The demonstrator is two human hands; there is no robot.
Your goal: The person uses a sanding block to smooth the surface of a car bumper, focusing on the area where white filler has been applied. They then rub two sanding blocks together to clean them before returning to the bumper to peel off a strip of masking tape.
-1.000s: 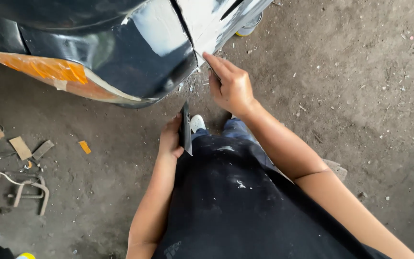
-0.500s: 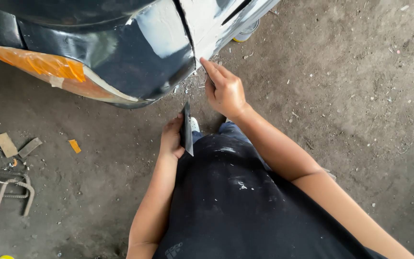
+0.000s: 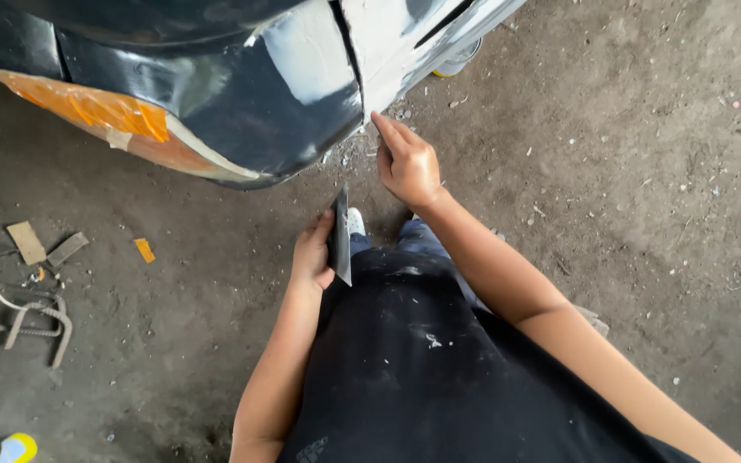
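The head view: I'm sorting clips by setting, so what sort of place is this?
Probably a car body repair shop: a dark car body panel with pale filler patches, a flat scraper in the left hand, and a gritty concrete floor.

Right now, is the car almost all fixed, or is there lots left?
Partly done, it seems. Pale filler already covers patches of the black car body panel. The right hand touches the panel's lower edge by the seam; the left hand holds a flat dark spreader blade idle. Unpainted filler and orange masking tape suggest smoothing and painting remain.
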